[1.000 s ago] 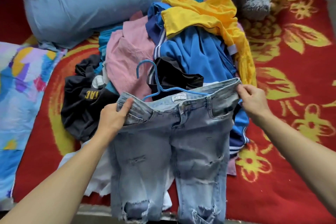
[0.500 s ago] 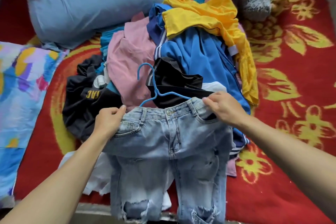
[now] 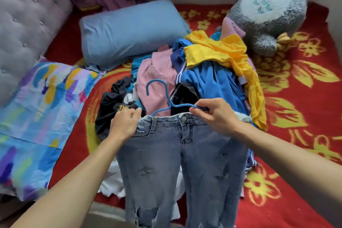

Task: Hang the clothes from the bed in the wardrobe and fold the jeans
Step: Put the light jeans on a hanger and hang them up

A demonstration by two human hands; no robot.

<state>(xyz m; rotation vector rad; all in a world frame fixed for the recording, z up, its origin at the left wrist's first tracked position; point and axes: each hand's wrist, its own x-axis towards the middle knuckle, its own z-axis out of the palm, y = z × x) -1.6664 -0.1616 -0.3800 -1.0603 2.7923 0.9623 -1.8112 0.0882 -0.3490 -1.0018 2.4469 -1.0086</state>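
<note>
Ripped light-blue jeans [image 3: 166,163] lie flat on the bed, waistband away from me, legs running to the near edge. My left hand [image 3: 124,124] pinches the waistband at its left corner. My right hand [image 3: 214,114] is closed on the right arm of a blue hanger [image 3: 162,96], just above the waistband's button. The hanger's hook points up and left over a pink top [image 3: 157,83]. Behind lies the clothes pile: a blue jacket [image 3: 209,83], a yellow shirt [image 3: 222,52], a black shirt [image 3: 111,105] and a white garment [image 3: 112,181].
A blue pillow [image 3: 129,33] lies at the back, a colourful pillow [image 3: 40,107] at the left beside the grey tufted headboard [image 3: 24,24]. A grey plush toy [image 3: 268,16] sits at the back right. The red floral blanket [image 3: 296,116] covers the bed.
My right hand let go of the jeans' right waistband corner and moved left onto the hanger. The jeans settled flat. My head tilted up, showing the headboard and plush toy.
</note>
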